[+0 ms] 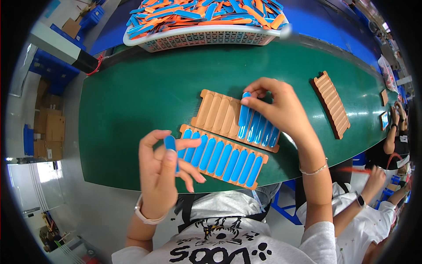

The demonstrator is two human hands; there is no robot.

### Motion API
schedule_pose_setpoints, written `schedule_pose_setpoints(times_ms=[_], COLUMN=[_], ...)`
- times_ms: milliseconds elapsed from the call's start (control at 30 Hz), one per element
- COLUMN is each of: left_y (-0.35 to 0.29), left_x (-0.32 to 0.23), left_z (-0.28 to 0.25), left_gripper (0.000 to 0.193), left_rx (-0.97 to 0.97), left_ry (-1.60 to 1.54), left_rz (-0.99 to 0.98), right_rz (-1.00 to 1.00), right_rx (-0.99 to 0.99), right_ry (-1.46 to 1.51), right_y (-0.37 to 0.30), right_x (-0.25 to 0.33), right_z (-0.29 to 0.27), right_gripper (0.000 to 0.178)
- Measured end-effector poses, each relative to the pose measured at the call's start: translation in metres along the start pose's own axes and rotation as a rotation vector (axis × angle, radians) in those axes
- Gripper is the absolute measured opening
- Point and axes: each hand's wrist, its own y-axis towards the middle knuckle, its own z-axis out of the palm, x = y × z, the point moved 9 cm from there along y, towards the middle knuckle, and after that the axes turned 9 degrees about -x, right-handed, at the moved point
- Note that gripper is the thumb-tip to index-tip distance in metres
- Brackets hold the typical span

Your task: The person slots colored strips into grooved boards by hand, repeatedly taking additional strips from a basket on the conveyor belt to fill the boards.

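My left hand (160, 171) pinches a blue oblong strip (170, 142) between thumb and fingers, left of the nearer slotted tray. That brown tray (184, 128) carries blue strips (215, 156) side by side across its slots. Behind it lies a second brown slotted tray (214, 112), its left slots bare and its right slots filled with blue strips (262, 130). My right hand (277, 101) is over this farther tray, with thumb and finger closed on the upper end of another blue strip (244, 112), which lies along a slot.
A white basket (206, 36) heaped with blue and orange strips stands at the back of the green table (132, 97). A third slotted tray (332, 105) lies to the right, its slots bare. Other people's hands (373, 180) work at the far right.
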Motion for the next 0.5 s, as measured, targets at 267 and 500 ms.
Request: schedule_pose_setpoints(times_ms=[267, 500], left_y=[0.057, 0.119], left_x=[-0.014, 0.012], left_z=[-0.014, 0.067], left_gripper=[0.015, 0.041], left_rx=[-0.021, 0.488], left_ry=[0.255, 0.584], left_rz=[0.204, -0.009], right_rz=[-0.122, -0.152], right_rx=[-0.056, -0.228], right_ry=[-0.213, -0.221], right_y=[-0.01, -0.034], right_x=[0.0, -0.007], right_z=[0.014, -0.017], right_gripper=[0.02, 0.025])
